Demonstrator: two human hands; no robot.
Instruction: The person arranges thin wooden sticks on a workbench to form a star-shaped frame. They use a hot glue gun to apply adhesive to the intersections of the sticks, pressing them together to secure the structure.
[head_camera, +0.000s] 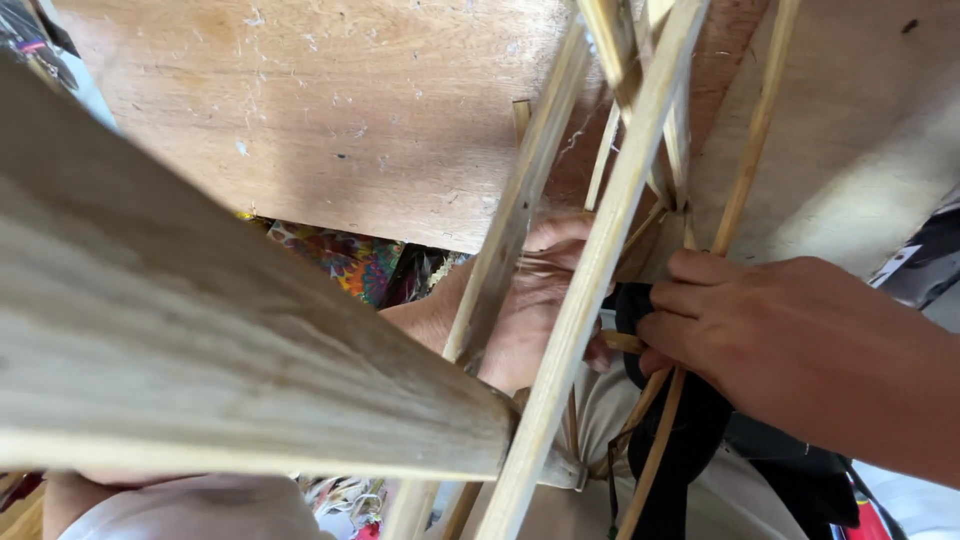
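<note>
L hand (535, 320) behind bamboo slats (590, 270), grip can't tell, R hand (745, 325) fingers curled on thin strip (655, 440), wood board (330, 110) above, black cloth (690, 440) below

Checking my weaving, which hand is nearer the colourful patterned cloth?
Left. The left hand sits just beside the colourful patterned cloth; the right hand lies farther off, past the bamboo strips.

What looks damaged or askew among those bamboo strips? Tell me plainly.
The bamboo strips cross at uneven angles, and thin fibres fray off one beside the left hand. The right hand grips strips next to a black cloth. The wooden board behind is scratched and speckled white. Nothing is visibly broken.
</note>
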